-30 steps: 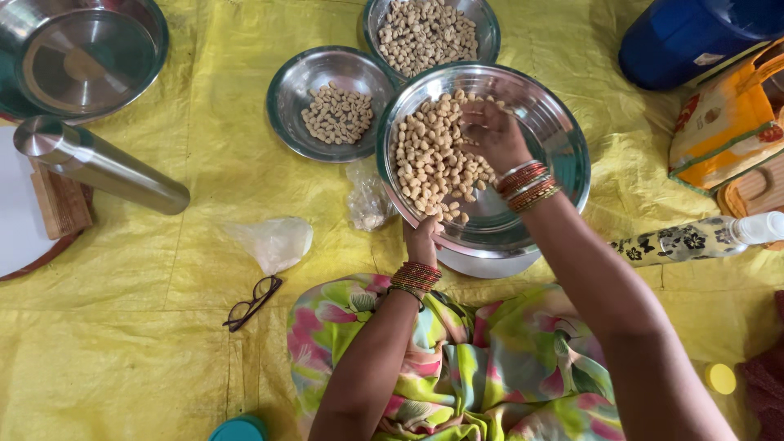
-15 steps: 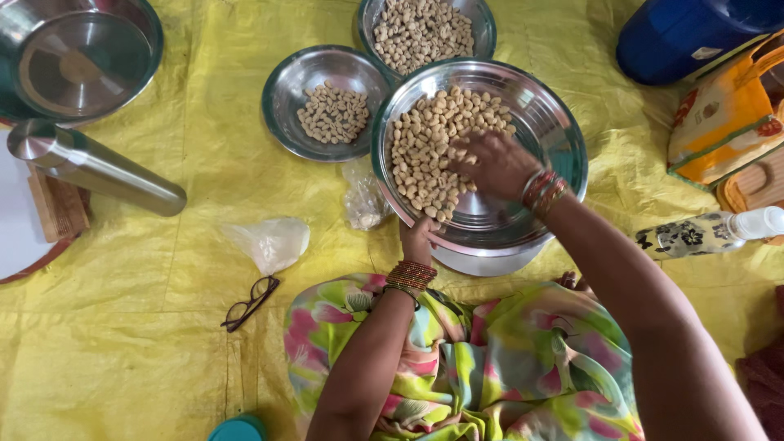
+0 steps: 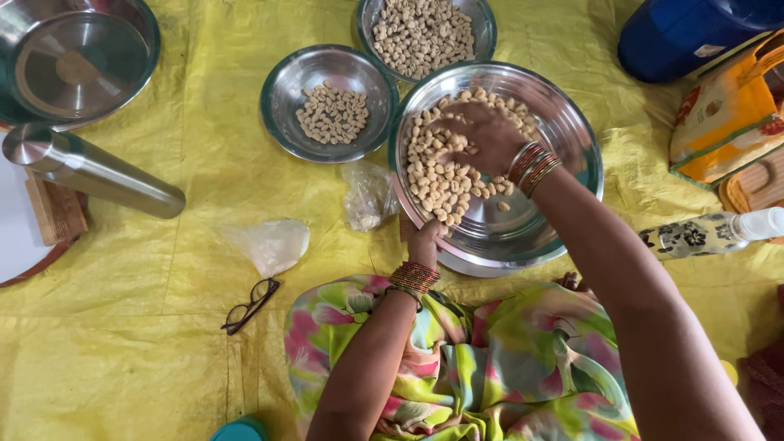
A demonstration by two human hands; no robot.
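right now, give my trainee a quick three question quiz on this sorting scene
1. True or false: the left hand grips the near rim of the big bowl.
2. What does the right hand touch? A) spectacles B) the nuts C) the steel flask
3. Fill in: the spectacles lie on the ____ cloth.

Key:
1. True.
2. B: its fingers rest in the pale nuts inside the big bowl; the flask lies far to the left.
3. Yellow: the cloth covers the whole floor area.
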